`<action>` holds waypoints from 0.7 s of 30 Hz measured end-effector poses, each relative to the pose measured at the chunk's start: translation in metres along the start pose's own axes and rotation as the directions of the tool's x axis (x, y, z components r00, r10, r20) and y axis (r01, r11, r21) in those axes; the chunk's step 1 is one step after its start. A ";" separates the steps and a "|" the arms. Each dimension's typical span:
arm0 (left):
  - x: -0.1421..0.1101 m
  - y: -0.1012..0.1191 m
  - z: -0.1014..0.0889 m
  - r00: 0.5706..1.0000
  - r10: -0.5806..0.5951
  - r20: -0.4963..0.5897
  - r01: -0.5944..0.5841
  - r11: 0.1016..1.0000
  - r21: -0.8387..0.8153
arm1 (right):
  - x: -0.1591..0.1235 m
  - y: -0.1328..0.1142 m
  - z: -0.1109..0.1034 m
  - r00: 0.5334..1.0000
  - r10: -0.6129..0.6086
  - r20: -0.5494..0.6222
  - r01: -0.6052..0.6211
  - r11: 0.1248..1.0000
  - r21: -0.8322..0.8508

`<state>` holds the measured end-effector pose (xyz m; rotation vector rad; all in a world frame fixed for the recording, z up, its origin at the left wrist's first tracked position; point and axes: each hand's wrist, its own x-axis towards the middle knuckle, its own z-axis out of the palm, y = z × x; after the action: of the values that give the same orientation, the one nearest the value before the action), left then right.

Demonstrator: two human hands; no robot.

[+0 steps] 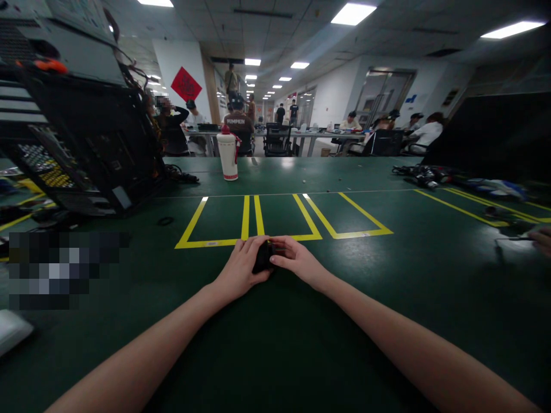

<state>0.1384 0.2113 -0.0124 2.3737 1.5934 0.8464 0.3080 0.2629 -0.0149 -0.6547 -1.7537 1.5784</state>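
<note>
Hands [241, 265] around black object [262, 261], direction and long axis — unclear

We're up on the wearer's head, looking forward and down over the green table [430, 258], the left hand [239, 268] and right hand [301, 264] close below us near the middle of the view, and we reach deep, right out to the ceiling lights [353, 14]

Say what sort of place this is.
Probably a shared office-workshop: a wide green worktop with straight yellow tape strips, a black boxy case, and a black office chair further back.
</note>
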 end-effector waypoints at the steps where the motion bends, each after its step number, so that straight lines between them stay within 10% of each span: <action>1: 0.000 0.000 0.000 1.000 0.001 0.001 -0.001 1.000 0.000 | 0.000 0.000 0.000 1.000 0.002 0.016 -0.002 1.000 0.006; 21: 0.000 0.001 -0.002 1.000 0.006 0.000 -0.006 1.000 0.011 | 0.003 0.010 -0.003 0.997 -0.051 0.066 0.047 0.997 0.063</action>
<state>0.1379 0.2105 -0.0105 2.3873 1.5955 0.8418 0.3077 0.2681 -0.0240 -0.5303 -1.7494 1.6312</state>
